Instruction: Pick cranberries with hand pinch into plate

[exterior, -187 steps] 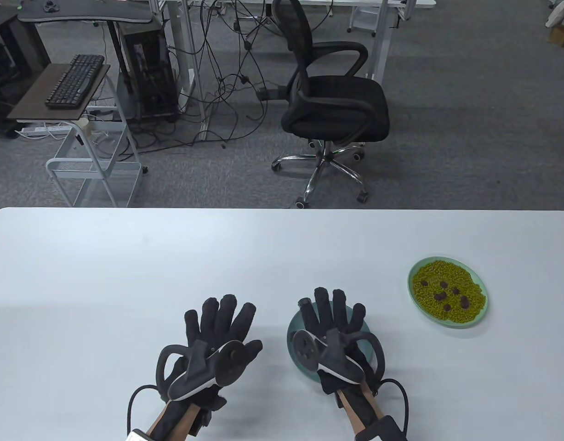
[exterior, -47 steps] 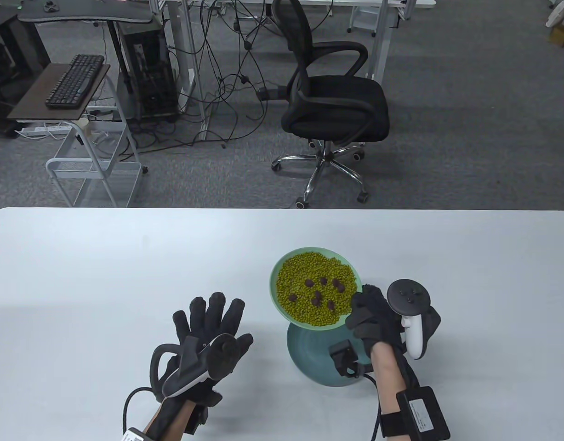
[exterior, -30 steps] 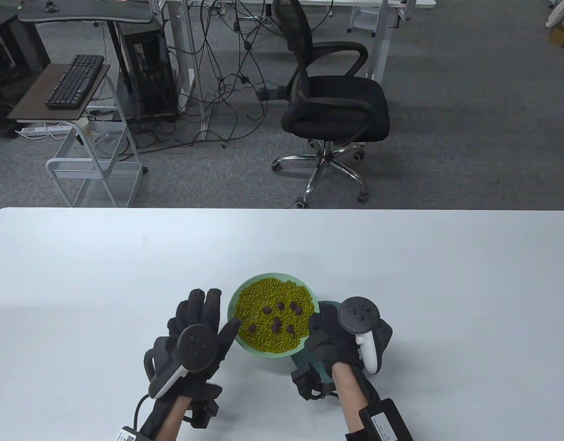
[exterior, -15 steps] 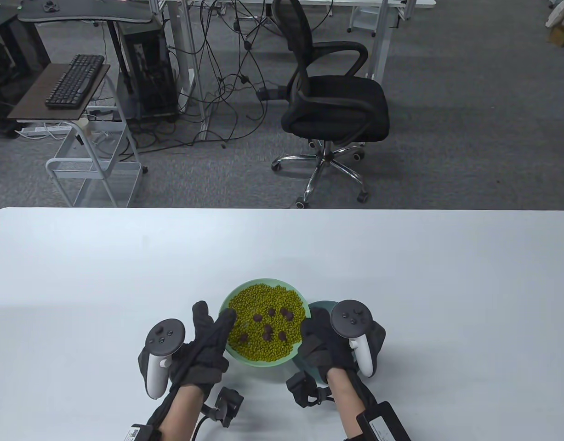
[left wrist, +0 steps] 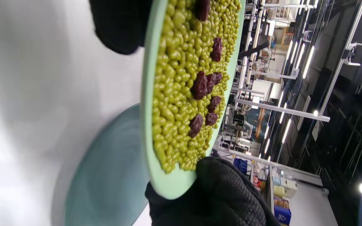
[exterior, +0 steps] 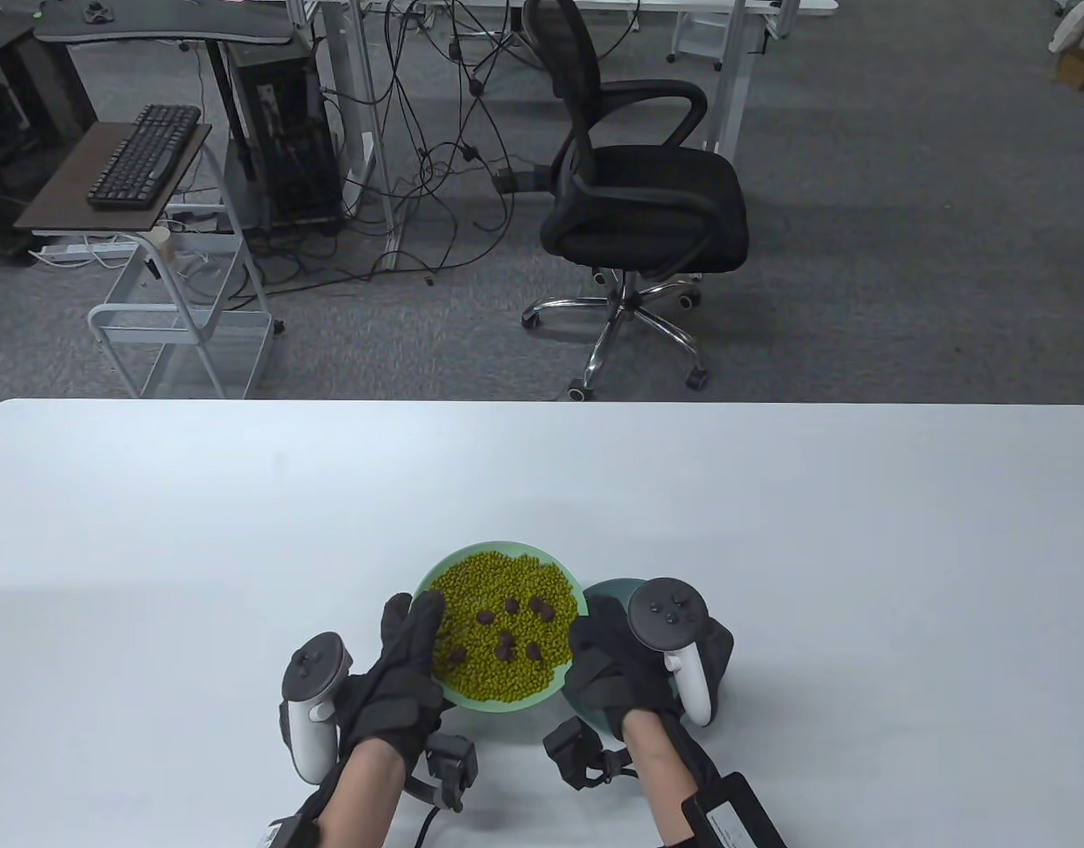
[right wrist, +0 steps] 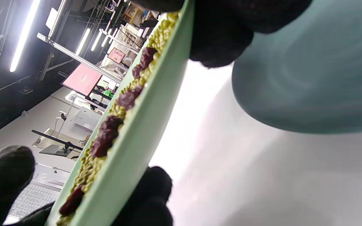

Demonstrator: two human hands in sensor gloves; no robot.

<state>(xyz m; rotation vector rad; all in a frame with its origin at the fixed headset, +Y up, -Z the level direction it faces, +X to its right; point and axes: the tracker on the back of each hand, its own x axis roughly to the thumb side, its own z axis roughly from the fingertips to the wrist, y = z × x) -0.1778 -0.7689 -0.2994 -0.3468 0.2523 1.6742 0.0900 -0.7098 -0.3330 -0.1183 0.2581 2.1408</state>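
A light green plate [exterior: 497, 547] heaped with green beans carries several dark red cranberries [exterior: 506, 640]. Both hands hold it just above the table. My left hand [exterior: 415, 621] grips its left rim, thumb on top. My right hand [exterior: 587, 643] grips its right rim. An empty teal plate [exterior: 614, 590] lies on the table under the right hand, partly hidden. In the left wrist view the cranberries [left wrist: 200, 86] sit on the beans, with the teal plate [left wrist: 105, 175] below. In the right wrist view the green plate's underside [right wrist: 143, 125] and the teal plate [right wrist: 309, 78] show.
The white table [exterior: 771, 495] stretches wide to both sides and behind the plates. A black office chair [exterior: 639, 203] and a small cart with a keyboard [exterior: 144, 155] stand on the floor beyond the far edge.
My right hand carried the bean plate from the table's right side to the front middle. My left hand turned on its side and took hold of the left rim. The plate came slightly nearer.
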